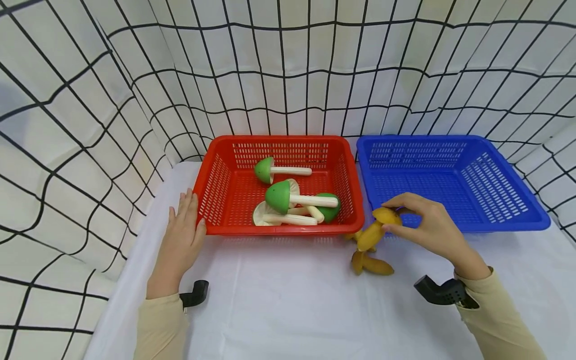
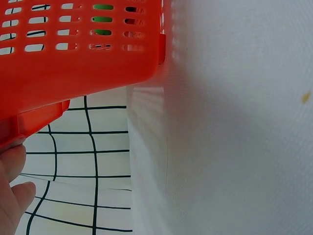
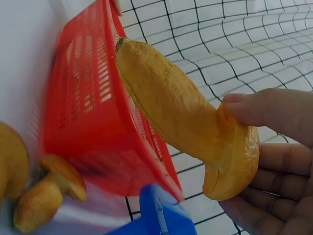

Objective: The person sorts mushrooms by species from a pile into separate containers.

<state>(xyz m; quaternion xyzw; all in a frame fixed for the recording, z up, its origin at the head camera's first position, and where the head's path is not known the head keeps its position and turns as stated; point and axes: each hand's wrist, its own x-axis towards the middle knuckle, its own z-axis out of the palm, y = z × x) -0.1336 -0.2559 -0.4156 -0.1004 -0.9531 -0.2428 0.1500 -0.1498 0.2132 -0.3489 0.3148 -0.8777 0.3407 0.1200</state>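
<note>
In the head view my right hand (image 1: 429, 230) pinches a yellow-brown toy mushroom (image 1: 371, 236) by its cap, between thumb and fingers. Its thick stem (image 3: 166, 100) points away from the hand in the right wrist view, held up beside the red basket. My left hand (image 1: 180, 235) rests with extended fingers along the left rim of the red basket (image 1: 279, 230). Several green-capped toy mushrooms (image 1: 278, 196) with pale stems lie inside that basket. More yellow-brown mushrooms (image 1: 377, 266) lie on the white cloth below the held one, partly covered by it.
To the right of the red basket stands a blue basket (image 1: 495, 187), its left end close by the red one. A white wall with a black grid net (image 1: 308, 75) rises behind both and along the sides. White cloth (image 1: 288, 300) covers the table in front.
</note>
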